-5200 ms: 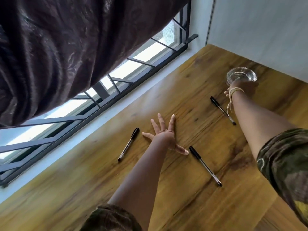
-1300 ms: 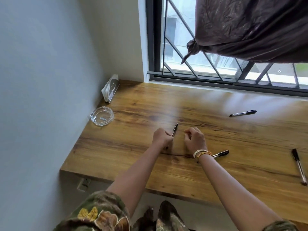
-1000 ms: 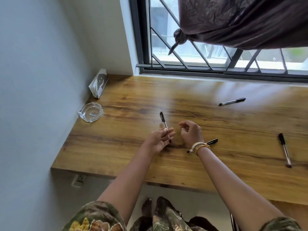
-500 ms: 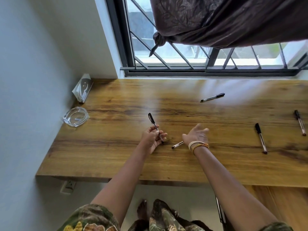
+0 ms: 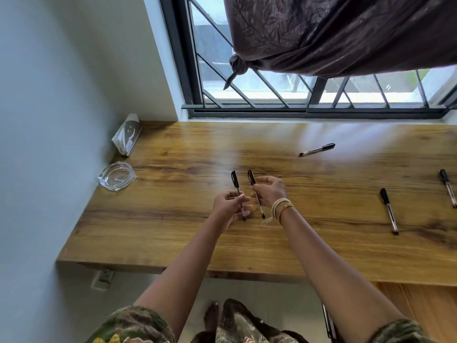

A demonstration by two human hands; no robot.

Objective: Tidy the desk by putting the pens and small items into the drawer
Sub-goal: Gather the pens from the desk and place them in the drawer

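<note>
We pinch one pen [image 5: 239,194] in our left hand [image 5: 228,206] and another [image 5: 256,192] in our right hand [image 5: 269,191], while three pens [image 5: 317,149] lie on the counter [image 5: 173,219] and no drawer shows.

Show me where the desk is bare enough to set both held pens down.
Bare wood runs along the desk's near edge below both hands, and between the ashtray and the left hand. The back strip under the window is bare left of the far pen. The right end is crowded: two pens lie there.
</note>
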